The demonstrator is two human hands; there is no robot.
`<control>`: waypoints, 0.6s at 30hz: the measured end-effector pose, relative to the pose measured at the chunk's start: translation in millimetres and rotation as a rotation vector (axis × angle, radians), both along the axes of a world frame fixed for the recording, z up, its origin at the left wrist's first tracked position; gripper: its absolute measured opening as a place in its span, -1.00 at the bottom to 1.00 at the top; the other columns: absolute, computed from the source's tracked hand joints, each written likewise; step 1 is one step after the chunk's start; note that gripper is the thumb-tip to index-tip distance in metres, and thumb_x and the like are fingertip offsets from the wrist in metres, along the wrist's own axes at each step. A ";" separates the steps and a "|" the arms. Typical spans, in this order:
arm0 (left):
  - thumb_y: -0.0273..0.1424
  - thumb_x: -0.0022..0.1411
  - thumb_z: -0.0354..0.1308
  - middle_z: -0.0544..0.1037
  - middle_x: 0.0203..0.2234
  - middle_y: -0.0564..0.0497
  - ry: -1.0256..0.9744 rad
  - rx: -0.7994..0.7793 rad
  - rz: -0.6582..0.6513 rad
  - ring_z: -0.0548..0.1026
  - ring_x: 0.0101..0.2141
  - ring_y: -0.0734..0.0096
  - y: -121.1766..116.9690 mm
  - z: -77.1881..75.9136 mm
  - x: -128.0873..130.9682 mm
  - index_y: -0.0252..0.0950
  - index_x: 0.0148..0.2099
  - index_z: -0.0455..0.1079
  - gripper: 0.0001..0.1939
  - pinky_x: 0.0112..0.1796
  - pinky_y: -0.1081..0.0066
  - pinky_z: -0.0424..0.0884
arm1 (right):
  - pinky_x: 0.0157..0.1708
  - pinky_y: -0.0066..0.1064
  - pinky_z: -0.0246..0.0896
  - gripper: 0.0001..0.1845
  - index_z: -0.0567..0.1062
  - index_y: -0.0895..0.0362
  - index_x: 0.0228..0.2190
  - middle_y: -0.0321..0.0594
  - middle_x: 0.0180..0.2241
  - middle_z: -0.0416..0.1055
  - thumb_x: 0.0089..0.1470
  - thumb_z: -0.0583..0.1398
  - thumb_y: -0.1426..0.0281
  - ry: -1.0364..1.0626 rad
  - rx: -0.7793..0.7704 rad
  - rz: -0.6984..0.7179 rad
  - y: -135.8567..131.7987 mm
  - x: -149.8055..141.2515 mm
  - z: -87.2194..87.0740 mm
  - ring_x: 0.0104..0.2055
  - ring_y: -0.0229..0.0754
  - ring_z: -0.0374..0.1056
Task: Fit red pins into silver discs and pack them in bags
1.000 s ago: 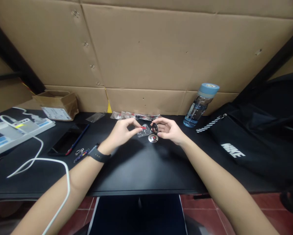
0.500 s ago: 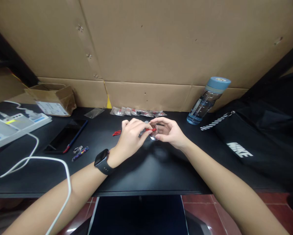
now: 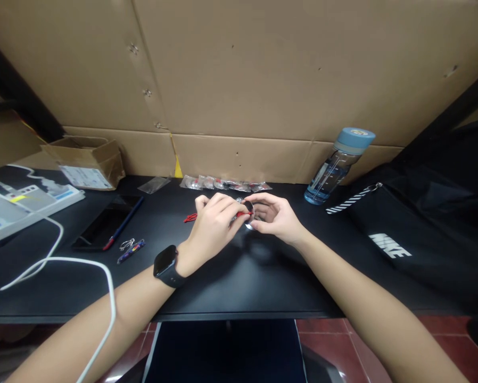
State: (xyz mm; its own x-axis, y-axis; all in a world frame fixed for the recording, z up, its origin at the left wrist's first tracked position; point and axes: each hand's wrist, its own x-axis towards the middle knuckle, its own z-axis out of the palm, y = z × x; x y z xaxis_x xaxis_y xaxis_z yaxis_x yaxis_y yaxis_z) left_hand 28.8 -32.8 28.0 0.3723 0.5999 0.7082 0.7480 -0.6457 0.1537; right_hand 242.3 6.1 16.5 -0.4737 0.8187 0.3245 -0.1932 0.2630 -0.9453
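Above the middle of the black table, my right hand (image 3: pixel 277 219) grips a clear round disc-like piece (image 3: pixel 249 226) by its rim, fingers curled around the far side. My left hand (image 3: pixel 215 219), wearing a black watch, pinches a red cord (image 3: pixel 245 213) against the near face of that round piece. Part of the cord and some small metal bits lie hidden behind the left fingers. A loop of red cord (image 3: pixel 190 218) shows on the table just left of the left hand.
Several small clear packets (image 3: pixel 223 183) line the cardboard wall. A water bottle (image 3: pixel 330 170) and black bag (image 3: pixel 414 229) stand right. Leftward are a phone (image 3: pixel 109 221), keychain (image 3: pixel 131 250), flat plastic bag (image 3: pixel 154 184), cardboard box (image 3: pixel 91 165), power strip (image 3: pixel 31 210) and white cable (image 3: pixel 103 263).
My right hand has drawn slightly left with the round piece, closer to the left fingers. The round piece has turned a little more edge-on. Both hands keep their hold.
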 end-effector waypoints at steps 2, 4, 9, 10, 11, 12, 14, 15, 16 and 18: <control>-0.29 0.53 0.13 0.71 -0.20 0.03 0.000 -0.006 0.003 0.56 -0.12 0.21 -0.2 0.0 -0.6 -0.15 -0.13 0.51 -0.84 -0.11 0.08 0.08 | -0.03 -0.21 0.52 -0.39 0.59 0.03 0.00 -0.13 0.02 0.55 -0.13 0.53 0.43 -0.018 0.018 -0.007 -0.1 -0.5 -1.4 -0.10 -0.13 0.53; -0.30 0.53 0.13 0.71 -0.19 0.02 0.001 -0.010 0.005 0.56 -0.12 0.21 0.1 -0.8 -1.5 -0.15 -0.12 0.52 -0.85 -0.11 0.07 0.09 | -0.02 -0.19 0.52 -0.38 0.58 0.03 0.01 -0.13 0.02 0.56 -0.13 0.53 0.42 -0.039 0.024 -0.018 -0.3 -1.2 -3.3 -0.09 -0.11 0.53; -0.34 0.52 0.13 0.71 -0.22 0.03 0.004 -0.055 -0.008 0.57 -0.11 0.24 2.5 -3.4 -3.6 -0.13 -0.13 0.53 -0.84 -0.09 0.06 0.09 | 0.06 -0.15 0.50 -0.39 0.60 0.01 0.01 -0.14 0.00 0.57 -0.12 0.53 0.39 -0.060 0.037 -0.053 -0.4 -4.3 -9.9 -0.08 -0.09 0.55; -0.34 0.52 0.14 0.71 -0.22 0.04 -0.006 -0.069 -0.008 0.58 -0.12 0.24 3.1 -3.5 -4.1 -0.12 -0.13 0.54 -0.85 -0.09 0.07 0.09 | 0.07 -0.14 0.50 -0.39 0.60 0.01 0.01 -0.15 0.01 0.57 -0.12 0.53 0.38 -0.058 0.039 -0.060 -0.4 -5.0 -11.4 -0.08 -0.09 0.55; -0.34 0.50 0.16 0.71 -0.21 0.05 -0.018 -0.082 -0.009 0.58 -0.12 0.25 3.7 -3.6 -4.6 -0.11 -0.14 0.55 -0.86 -0.09 0.07 0.09 | 0.08 -0.13 0.49 -0.40 0.60 0.01 0.01 -0.14 0.02 0.57 -0.12 0.53 0.37 -0.057 0.039 -0.067 -0.3 -5.5 -12.8 -0.08 -0.10 0.55; -0.35 0.49 0.19 0.71 -0.21 0.06 -0.028 -0.093 -0.013 0.58 -0.12 0.25 4.4 -3.4 -5.2 -0.10 -0.14 0.56 -0.87 -0.10 0.08 0.09 | 0.08 -0.13 0.49 -0.40 0.60 0.01 0.01 -0.14 0.03 0.57 -0.12 0.53 0.37 -0.056 0.036 -0.071 -0.3 -6.0 -14.1 -0.08 -0.10 0.55; -0.37 0.47 0.22 0.71 -0.19 0.09 -0.037 -0.112 -0.027 0.59 -0.10 0.26 5.7 -2.9 -6.7 -0.09 -0.15 0.57 -0.89 -0.11 0.09 0.08 | 0.07 -0.14 0.50 -0.39 0.60 0.01 0.01 -0.13 0.05 0.57 -0.12 0.53 0.37 -0.050 0.027 -0.069 -0.4 -6.8 -16.1 -0.08 -0.10 0.56; -0.38 0.46 0.23 0.71 -0.18 0.10 -0.035 -0.116 -0.036 0.59 -0.09 0.27 6.2 -2.7 -7.4 -0.08 -0.16 0.57 -0.88 -0.10 0.09 0.08 | 0.05 -0.15 0.51 -0.39 0.60 0.00 0.01 -0.13 0.05 0.57 -0.12 0.53 0.37 -0.044 0.021 -0.066 -0.4 -7.0 -16.7 -0.09 -0.10 0.56; -0.39 0.46 0.23 0.71 -0.18 0.11 -0.029 -0.118 -0.044 0.59 -0.08 0.27 6.6 -2.4 -8.0 -0.09 -0.16 0.58 -0.88 -0.10 0.09 0.08 | 0.04 -0.16 0.51 -0.39 0.60 0.00 0.01 -0.13 0.05 0.57 -0.12 0.54 0.37 -0.036 0.015 -0.062 -0.5 -7.1 -16.9 -0.09 -0.11 0.56; -0.40 0.46 0.23 0.71 -0.17 0.10 -0.015 -0.119 -0.051 0.59 -0.07 0.26 7.0 -2.2 -8.6 -0.10 -0.17 0.58 -0.87 -0.08 0.10 0.08 | 0.02 -0.16 0.52 -0.39 0.60 0.00 0.01 -0.14 0.06 0.56 -0.12 0.54 0.37 -0.025 -0.001 -0.056 -0.9 -7.1 -16.4 -0.10 -0.11 0.56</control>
